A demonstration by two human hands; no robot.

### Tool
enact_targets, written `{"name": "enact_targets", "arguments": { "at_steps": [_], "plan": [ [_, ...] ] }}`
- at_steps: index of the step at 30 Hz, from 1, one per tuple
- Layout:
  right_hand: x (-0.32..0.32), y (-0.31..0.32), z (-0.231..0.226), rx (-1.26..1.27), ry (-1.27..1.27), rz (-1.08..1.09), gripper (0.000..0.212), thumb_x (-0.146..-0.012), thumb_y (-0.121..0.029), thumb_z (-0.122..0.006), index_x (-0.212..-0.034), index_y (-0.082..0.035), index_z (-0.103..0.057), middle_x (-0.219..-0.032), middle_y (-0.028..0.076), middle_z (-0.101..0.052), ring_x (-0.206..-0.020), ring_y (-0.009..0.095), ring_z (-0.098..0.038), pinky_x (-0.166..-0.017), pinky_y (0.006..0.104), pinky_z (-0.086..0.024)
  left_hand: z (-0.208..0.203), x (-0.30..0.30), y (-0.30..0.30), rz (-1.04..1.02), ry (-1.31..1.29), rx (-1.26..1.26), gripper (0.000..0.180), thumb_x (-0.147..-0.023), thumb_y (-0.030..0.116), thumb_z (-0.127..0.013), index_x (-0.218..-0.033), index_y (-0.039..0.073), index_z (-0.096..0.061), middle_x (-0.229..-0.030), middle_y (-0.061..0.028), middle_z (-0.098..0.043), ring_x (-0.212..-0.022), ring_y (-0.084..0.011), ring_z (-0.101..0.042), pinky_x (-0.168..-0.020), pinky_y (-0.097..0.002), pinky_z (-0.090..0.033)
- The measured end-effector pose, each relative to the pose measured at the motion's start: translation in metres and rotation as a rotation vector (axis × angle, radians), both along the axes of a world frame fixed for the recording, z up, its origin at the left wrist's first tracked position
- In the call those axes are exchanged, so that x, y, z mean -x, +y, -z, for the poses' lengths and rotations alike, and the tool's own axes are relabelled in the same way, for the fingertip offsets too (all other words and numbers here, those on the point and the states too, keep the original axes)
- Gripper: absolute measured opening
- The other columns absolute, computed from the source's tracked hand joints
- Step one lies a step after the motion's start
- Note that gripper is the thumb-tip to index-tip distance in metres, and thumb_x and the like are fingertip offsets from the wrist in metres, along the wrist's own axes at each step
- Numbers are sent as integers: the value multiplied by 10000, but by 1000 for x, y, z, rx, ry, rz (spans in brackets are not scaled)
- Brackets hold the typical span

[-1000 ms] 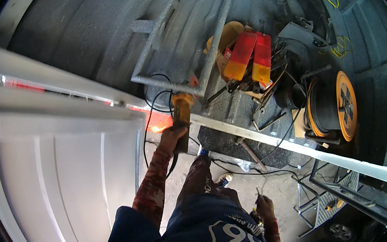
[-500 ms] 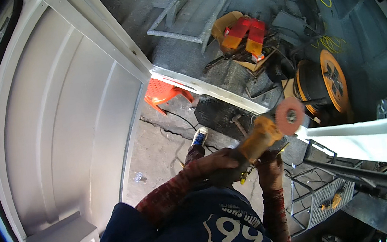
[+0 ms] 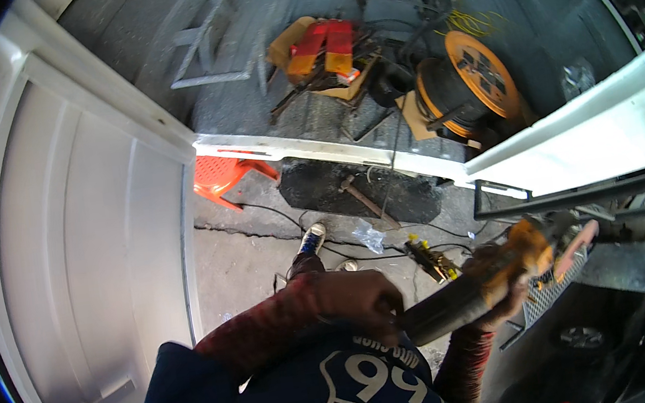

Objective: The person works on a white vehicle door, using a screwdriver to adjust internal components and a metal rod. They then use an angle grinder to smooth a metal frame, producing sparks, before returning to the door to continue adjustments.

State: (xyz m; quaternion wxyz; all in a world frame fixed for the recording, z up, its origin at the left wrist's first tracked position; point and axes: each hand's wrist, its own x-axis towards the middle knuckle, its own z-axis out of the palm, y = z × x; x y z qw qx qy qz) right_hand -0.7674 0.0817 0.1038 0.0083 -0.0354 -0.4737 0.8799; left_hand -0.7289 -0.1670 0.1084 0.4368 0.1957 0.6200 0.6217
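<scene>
An angle grinder with a yellow head, a dark body and a reddish disc lies across in front of my chest, the disc pointing right. My right hand grips it from beneath, close to the head; the grinder covers part of the fingers. My left hand is beside the grinder's rear end with its fingers curled; what they hold, if anything, is hidden. On the floor beyond the grinder lies a yellow-and-black object, too unclear to name.
A van's open door stands at the left. The cargo floor ahead bears red-and-orange tail lights and a cable reel. On the ground are an orange stool, a hammer on a black mat, and cables.
The grinder has swung right and lower, its disc turning away to the right. My left hand has slid back to its rear end, and my right hand has moved right. The view has shifted.
</scene>
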Motion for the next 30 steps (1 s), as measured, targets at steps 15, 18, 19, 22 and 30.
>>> {"name": "enact_targets", "arguments": {
  "at_steps": [15, 18, 19, 22, 30],
  "plan": [
    [-55, 241, -164, -107, 428, 73, 915, -921, -459, -684, -1560, 25, -243, -1192, 139, -542, -1053, 242, -554, -889, 364, -530, 313, -158, -201, -1407, -541, 984, 251, -918, 338, -729, -923, 87, -734, -720, -105, -658, -840, -314, -688, -747, -432, -562],
    [-78, 260, -133, -332, 458, 406, 910, -944, -459, -651, -1596, 2, -214, -1256, 164, -524, -1141, 265, -564, -925, 374, -539, 273, -123, -221, -290, 626, 1200, 398, -832, 290, -776, -1179, 110, -703, -1034, -121, -709, -975, -304, -679, -831, -416, -584],
    [-83, 264, -118, -376, 459, 527, 885, -952, -457, -642, -1595, -9, -230, -1285, 170, -518, -1156, 269, -566, -933, 376, -539, 244, -102, -212, -593, 370, 856, 407, -889, 302, -725, -1238, 99, -671, -1112, -101, -695, -1053, -284, -658, -888, -420, -560],
    [-96, 272, -74, -330, 256, 641, 768, -975, -447, -595, -1568, -38, -329, -1375, 209, -515, -1194, 308, -569, -1008, 425, -498, 119, -16, -176, -1014, -60, -206, 426, -1069, 401, -522, -1353, 98, -612, -1247, -41, -667, -1197, -235, -623, -997, -446, -502],
    [-72, 232, 12, -331, 149, 270, 802, -864, -391, -704, -1495, 1, -402, -1321, 187, -576, -1126, 277, -611, -964, 420, -509, -226, 120, -78, -756, 938, -117, 479, -1038, 227, -594, -1491, 119, -484, -887, -51, -605, -507, -58, -372, -453, -197, -295]
  ]
}}
